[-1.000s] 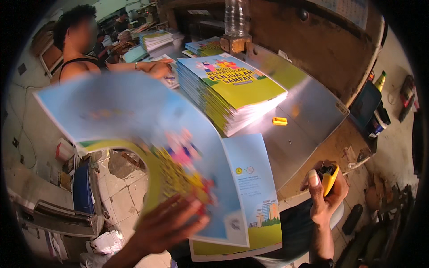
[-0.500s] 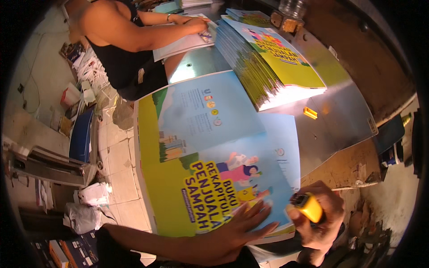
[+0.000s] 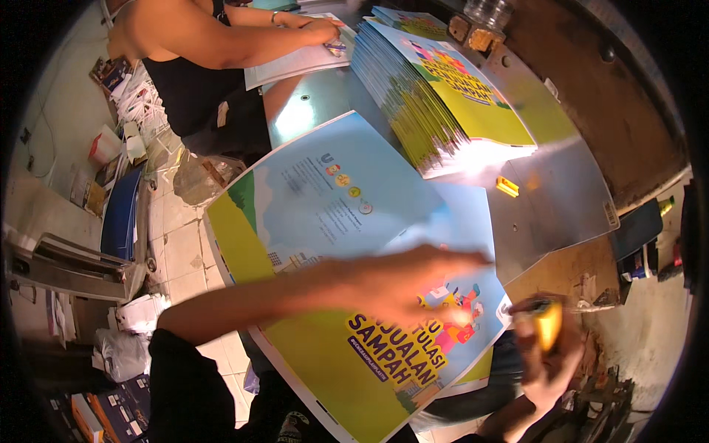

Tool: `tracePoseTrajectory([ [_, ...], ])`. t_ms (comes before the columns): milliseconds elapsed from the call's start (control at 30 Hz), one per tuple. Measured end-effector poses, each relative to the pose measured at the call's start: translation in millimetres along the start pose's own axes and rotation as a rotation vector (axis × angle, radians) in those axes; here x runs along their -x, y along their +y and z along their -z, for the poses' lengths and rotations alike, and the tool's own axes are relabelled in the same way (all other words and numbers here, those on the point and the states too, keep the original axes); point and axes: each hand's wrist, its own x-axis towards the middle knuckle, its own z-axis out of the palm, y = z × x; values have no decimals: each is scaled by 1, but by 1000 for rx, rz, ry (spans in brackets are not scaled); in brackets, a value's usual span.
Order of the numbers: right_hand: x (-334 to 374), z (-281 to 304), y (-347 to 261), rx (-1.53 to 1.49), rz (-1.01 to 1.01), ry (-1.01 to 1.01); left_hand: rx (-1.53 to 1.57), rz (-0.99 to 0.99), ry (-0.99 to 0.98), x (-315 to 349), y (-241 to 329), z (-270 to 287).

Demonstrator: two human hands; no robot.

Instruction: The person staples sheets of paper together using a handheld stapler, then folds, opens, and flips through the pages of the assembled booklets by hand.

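Observation:
A wide printed cover sheet [image 3: 310,199], blue and green with a cartoon picture, lies tilted over the near end of the metal table. Its near corner hangs past the edge toward me. My left hand [image 3: 421,277] stretches across the sheet, fingers extended and smeared by motion; whether it touches the paper I cannot tell. To the right of the sheet, my right hand [image 3: 550,369] grips a yellow hand tool [image 3: 548,325] with a dark end, whose exact kind does not show. Beneath the sheet, part of another blue printed sheet [image 3: 473,210] shows.
A tall stack of matching booklets [image 3: 473,81] stands on the metal table [image 3: 561,188]. Near it lies a small yellow piece [image 3: 507,187]. At the far left, a co-worker's hands [image 3: 314,31] rest on white papers [image 3: 284,63]. A clear plastic bag [image 3: 122,354] sits at lower left.
The cover sheet has turned and slid toward me. My left hand has lifted from its near right part and swept farther up over it. My right hand has moved right, with the tool.

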Motion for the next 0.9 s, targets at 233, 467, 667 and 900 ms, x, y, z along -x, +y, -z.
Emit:
tracePoseTrajectory([
  [233,-16,-35,40,224,284,-577,-1146,139,8,70,-36,76],
  [467,-61,-48,54,352,435,-511,-1186,391,293,86,-32,27],
  [667,-73,-66,32,63,304,-539,-1039,521,422,83,-9,-14],
  [900,-93,-91,36,58,464,-613,-990,424,487,88,-24,-3],
])
